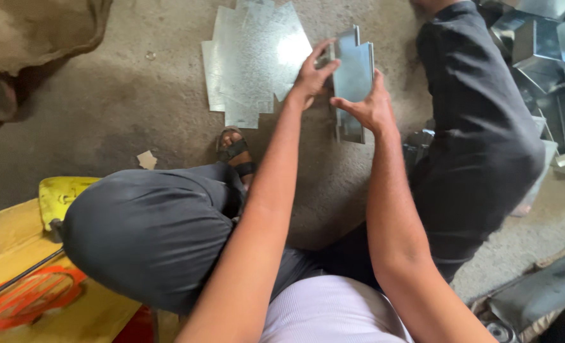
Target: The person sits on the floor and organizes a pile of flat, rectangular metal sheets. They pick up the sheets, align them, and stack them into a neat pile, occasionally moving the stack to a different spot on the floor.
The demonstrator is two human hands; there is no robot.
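In the head view, the person sat low over a grey concrete floor (123, 108), knees spread to either side in dark trousers, both bare forearms reaching up toward the top centre of the frame. There the two hands held a folded sheet-metal piece (353, 76), a shiny galvanised part with stepped, notched edges, standing roughly upright above the floor. The left hand (311, 75) gripped its left edge, fingers curled over the top corner and thumb pressed against the near face, so the hand was closed on the metal. The right hand (370, 107) clasped the right side lower down, thumb stretched across the front face and the fingers wrapped behind, out of sight.

Just left of the held piece, in the upper middle of the frame, a stack of flat cut metal sheets (254, 60) lay on the floor, their notched outlines overlapping. Below it a sandalled foot (235, 151) showed beside the left knee. At the upper right edge lay a pile of finished folded metal parts (549, 57), well apart from the hands. At the lower left sat a yellow cardboard sheet (15, 248) with an orange shape on it and a thin dark rod (22, 274) across it.
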